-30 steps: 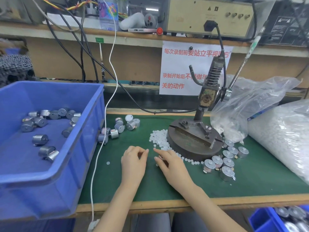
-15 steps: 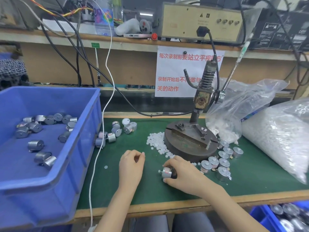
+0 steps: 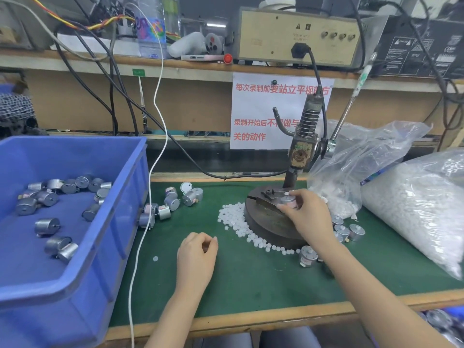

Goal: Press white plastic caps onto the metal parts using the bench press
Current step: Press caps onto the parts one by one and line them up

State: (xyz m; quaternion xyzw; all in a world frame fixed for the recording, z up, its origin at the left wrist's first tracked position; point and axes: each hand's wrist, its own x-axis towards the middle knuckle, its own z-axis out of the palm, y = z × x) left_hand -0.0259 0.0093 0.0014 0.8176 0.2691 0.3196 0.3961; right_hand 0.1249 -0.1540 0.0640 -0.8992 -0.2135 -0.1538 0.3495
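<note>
Front edge: the wooden lip (image 3: pixel 251 320) of the bench runs across at 6 o'clock, and the green mat (image 3: pixel 251 280) begins just behind it.
Open room: bare mat lies between the forearms, closed in by the blue bin (image 3: pixel 113 234) at 9 o'clock and a full bag of caps (image 3: pixel 414 209) at 3 o'clock.
Left hand (image 3: pixel 198 257): over the mat at 7 o'clock of the press base (image 3: pixel 263 227), fingers curled in. I cannot tell whether it holds a cap.
Loose white caps (image 3: pixel 233 217): scattered against the base's 8 o'clock rim.
Right hand (image 3: pixel 310 217): over the base, thumb and fingertips pinching the metal part (image 3: pixel 287 200).
Metal part: a short cylinder on the fixture atop the base, round face up, axis about upright.
Bench press (image 3: pixel 301 151): stands upright, with its lever (image 3: pixel 347 109) leaning toward 1 o'clock.
</note>
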